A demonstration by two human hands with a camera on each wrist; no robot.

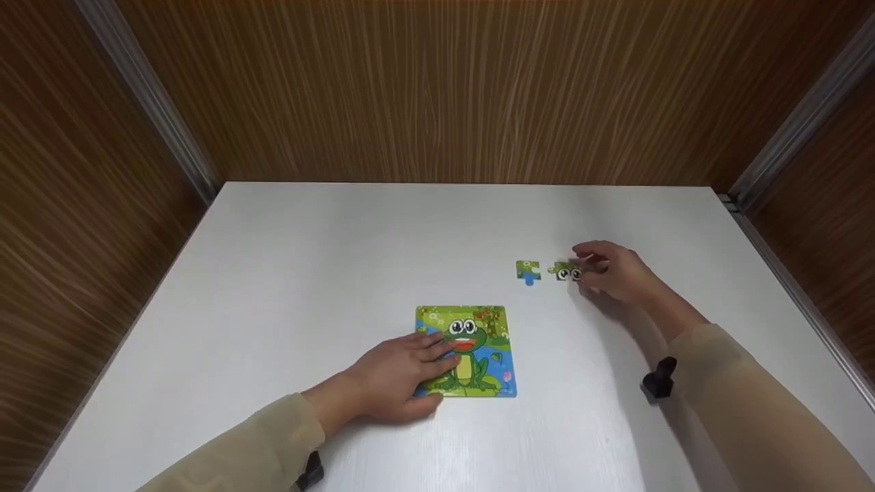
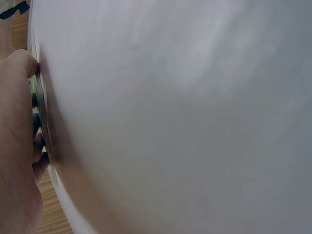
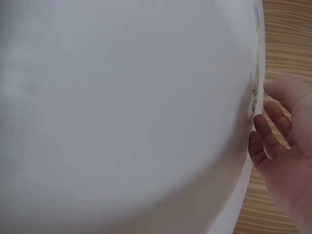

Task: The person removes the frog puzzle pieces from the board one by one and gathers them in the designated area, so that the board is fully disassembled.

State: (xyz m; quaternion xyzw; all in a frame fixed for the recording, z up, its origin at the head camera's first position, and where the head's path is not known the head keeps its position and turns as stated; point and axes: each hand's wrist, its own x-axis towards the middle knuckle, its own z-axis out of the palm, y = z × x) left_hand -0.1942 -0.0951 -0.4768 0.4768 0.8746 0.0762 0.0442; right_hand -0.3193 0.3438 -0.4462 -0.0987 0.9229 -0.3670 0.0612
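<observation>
A square frog jigsaw puzzle (image 1: pixel 502 342) lies on the white table, slightly right of the middle in the head view. My left hand (image 1: pixel 403 372) rests on its left part with fingers spread, covering some of the picture. Farther back lie two loose pieces: a green and blue puzzle piece (image 1: pixel 527 271) and, to its right, a puzzle piece with the frog's eyes (image 1: pixel 564 271). Beside the eyes piece is my right hand (image 1: pixel 618 273), fingers loosely bent and partly over the piece's right end. In the right wrist view, thumb and fingers (image 3: pixel 273 141) stand apart; contact with the piece cannot be told.
A white tabletop (image 1: pixel 307 260) spreads around the puzzle. Wood-grain panels (image 1: pixel 424 89) stand behind it and at both sides, with metal strips (image 1: pixel 147 89) along the corners. Dark wrist mounts (image 1: pixel 658 381) sit under both sleeves.
</observation>
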